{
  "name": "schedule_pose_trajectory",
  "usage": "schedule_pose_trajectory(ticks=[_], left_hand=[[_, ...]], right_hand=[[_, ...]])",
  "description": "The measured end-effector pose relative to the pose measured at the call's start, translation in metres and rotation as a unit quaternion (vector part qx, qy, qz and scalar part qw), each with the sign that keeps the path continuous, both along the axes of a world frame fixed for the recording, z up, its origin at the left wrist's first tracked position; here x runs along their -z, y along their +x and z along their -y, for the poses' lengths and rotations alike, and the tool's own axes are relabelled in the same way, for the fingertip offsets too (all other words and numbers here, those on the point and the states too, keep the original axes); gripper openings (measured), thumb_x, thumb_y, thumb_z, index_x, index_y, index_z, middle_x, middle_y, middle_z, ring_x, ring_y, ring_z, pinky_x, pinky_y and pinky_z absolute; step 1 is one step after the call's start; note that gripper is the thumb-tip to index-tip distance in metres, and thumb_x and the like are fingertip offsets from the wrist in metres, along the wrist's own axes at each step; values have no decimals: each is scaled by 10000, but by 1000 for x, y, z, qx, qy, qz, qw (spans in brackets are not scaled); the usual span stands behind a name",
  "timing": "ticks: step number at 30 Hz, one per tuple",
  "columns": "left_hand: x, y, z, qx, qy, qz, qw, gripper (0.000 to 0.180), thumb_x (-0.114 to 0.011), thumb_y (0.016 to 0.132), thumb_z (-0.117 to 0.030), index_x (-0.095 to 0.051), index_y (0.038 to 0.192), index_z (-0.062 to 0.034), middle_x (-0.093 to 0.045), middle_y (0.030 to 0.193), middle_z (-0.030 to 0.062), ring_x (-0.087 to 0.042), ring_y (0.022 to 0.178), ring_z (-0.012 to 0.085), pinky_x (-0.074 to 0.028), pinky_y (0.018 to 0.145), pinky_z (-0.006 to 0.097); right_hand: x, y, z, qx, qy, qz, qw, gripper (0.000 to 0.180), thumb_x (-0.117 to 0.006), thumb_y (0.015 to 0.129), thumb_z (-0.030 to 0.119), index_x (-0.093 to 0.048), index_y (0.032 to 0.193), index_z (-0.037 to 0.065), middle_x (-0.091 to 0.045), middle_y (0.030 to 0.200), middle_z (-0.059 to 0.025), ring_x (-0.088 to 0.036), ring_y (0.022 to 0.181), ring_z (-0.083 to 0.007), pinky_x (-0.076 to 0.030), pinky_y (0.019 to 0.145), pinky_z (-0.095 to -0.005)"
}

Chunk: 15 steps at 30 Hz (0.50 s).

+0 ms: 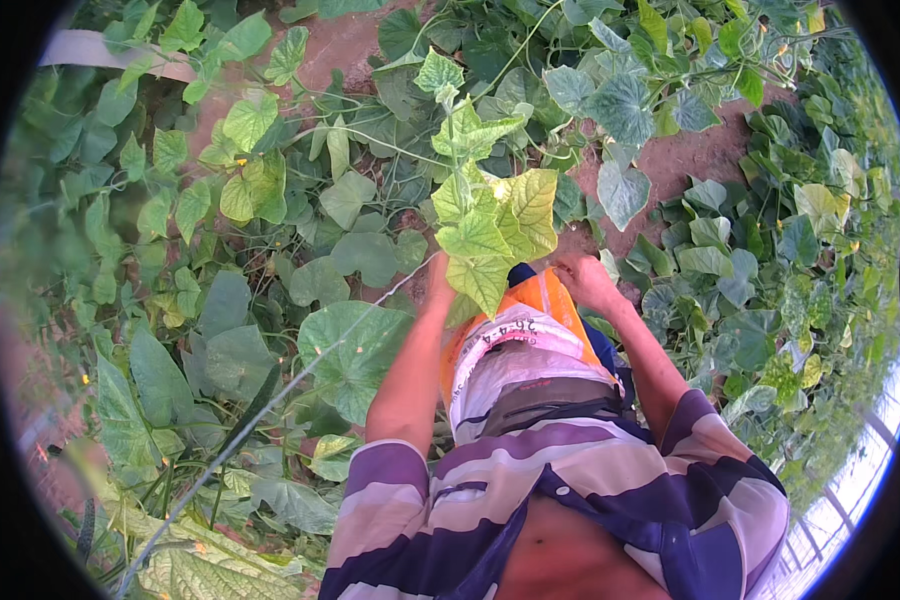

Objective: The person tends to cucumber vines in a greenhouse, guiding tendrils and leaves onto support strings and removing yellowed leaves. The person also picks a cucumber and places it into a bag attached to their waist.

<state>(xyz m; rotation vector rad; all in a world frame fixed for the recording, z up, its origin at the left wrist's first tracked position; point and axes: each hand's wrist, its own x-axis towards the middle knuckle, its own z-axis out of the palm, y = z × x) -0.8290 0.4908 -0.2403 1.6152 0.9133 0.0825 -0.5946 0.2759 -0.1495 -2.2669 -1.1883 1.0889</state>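
A leafy vine shoot [473, 235] with pale green and yellowing leaves rises in front of me, between my two hands. My left hand [440, 283] is mostly behind those leaves, so its fingers are hidden. A thin grey cord [300, 375] runs from the lower left up to that hand; whether it is gripped I cannot make out. My right hand [582, 280] is just right of the shoot with its fingers curled in, and what they hold is too small to see. Below both hands, an orange and white printed sack [515, 335] covers my front like an apron.
Dense climbing plants [240, 330] with broad leaves and small yellow flowers stand on the left, and more foliage [750, 260] fills the right. A long dark slender fruit [254, 408] hangs at lower left. Reddish-brown soil [710, 150] shows between rows. A pale band [110, 52] crosses the upper left.
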Motion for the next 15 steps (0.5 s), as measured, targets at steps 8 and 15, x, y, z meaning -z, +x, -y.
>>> schedule_pose_trajectory(ticks=[8,15], left_hand=[[3,-7,42,111,60,-23,992,382,-650,936,-217,-614,1294,-89,-691,1098,251,-653,1044,447,-508,857,469],[-14,-9,45,123,104,49,986,503,-766,828,-164,-605,1301,-99,-683,1185,218,-636,1136,443,-530,911,478]], right_hand=[[-37,-78,-22,138,139,-142,970,178,-669,966,136,-721,1056,-8,-716,916,-175,-709,781,-313,-559,720,-401],[-14,-78,-57,248,195,-92,944,188,-657,935,28,-694,1108,-34,-681,920,-154,-690,754,-233,-544,707,-340]])
